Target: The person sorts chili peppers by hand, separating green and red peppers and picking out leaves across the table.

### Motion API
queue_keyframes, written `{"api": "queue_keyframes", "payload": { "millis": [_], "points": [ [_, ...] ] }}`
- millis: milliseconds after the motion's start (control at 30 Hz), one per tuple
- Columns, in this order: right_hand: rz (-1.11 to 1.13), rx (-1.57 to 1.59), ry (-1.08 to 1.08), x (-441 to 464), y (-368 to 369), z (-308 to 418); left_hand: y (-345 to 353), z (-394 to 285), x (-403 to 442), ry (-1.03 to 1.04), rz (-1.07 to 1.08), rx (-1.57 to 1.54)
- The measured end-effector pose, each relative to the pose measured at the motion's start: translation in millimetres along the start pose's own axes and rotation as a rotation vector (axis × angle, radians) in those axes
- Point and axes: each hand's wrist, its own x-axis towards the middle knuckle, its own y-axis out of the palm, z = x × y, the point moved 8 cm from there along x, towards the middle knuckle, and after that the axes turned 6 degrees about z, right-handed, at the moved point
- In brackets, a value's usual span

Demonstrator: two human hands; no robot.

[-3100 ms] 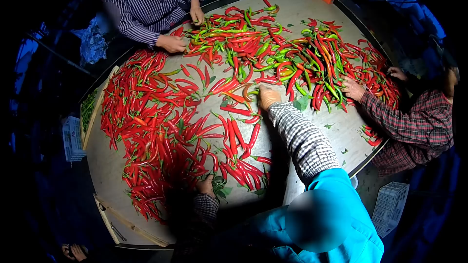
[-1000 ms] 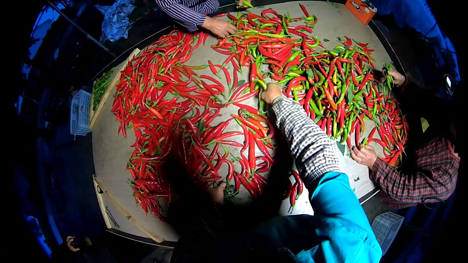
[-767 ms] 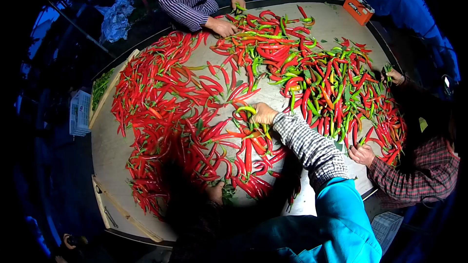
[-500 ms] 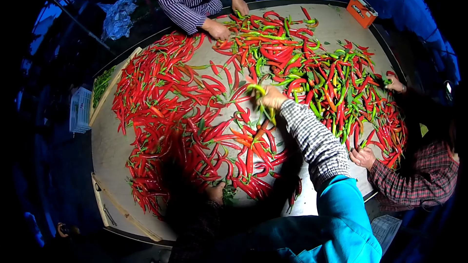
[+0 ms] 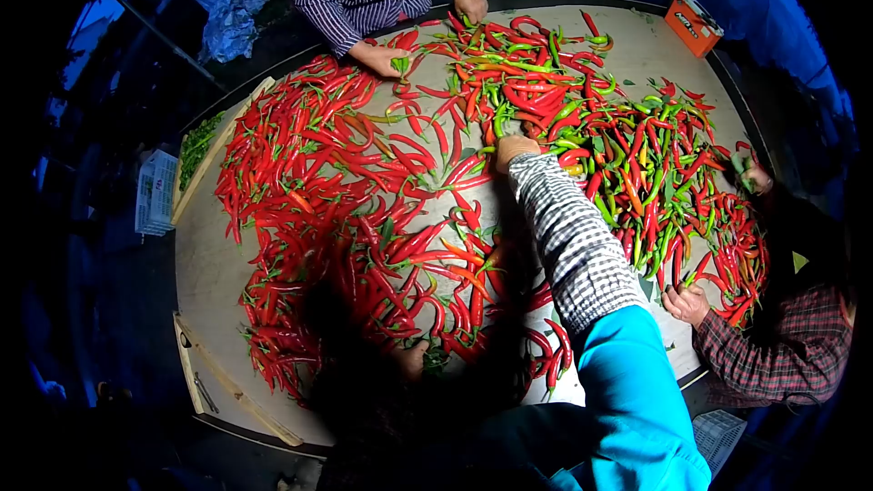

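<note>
My right hand [image 5: 516, 151] reaches over the middle of the table, at the near edge of a mixed red and green pile. Its fingers point away from me and are mostly hidden behind the back of the hand. Green chili peppers [image 5: 499, 118] lie just beyond it. In deep shadow near the table's front, my left hand [image 5: 412, 360] rests low among red chili peppers [image 5: 468, 309]. Dark green leaves [image 5: 435, 362] are right beside its fingers; whether it grips them is not visible.
Across the table [image 5: 205, 264], a person in a striped shirt holds a green pepper [image 5: 400, 65]. A plaid-sleeved hand [image 5: 687, 304] works at the right pile. An orange box [image 5: 693, 25] stands at the far right. Wooden strips [image 5: 236, 386] edge the left side, near a crate [image 5: 156, 193].
My right hand has moved forward and right to the mixed pile; the green peppers it held no longer show in it. The striped-sleeved person's left-side hand now holds a green pepper.
</note>
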Motion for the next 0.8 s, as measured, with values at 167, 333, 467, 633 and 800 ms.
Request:
{"api": "queue_keyframes", "payload": {
  "millis": [167, 333, 467, 633, 800],
  "points": [
    [0.031, -0.043, -0.049, -5, 15, 8, 0, 8, 0, -0.056, -0.008, -0.036],
    [0.114, 0.37, -0.366, -5, 83, 8, 2, 7, -4, -0.126, -0.044, -0.117],
    [0.306, 0.966, -0.603, -81, 83, 18, -8, 45, 5, -0.23, -0.094, -0.116],
    [0.372, 1.541, -0.579, -134, 98, -10, -1, 41, 9, -0.185, -0.032, -0.195],
    [0.465, 1.956, -0.411, -185, 122, -25, -4, 36, 7, -0.197, -0.109, -0.143]
  ]
}}
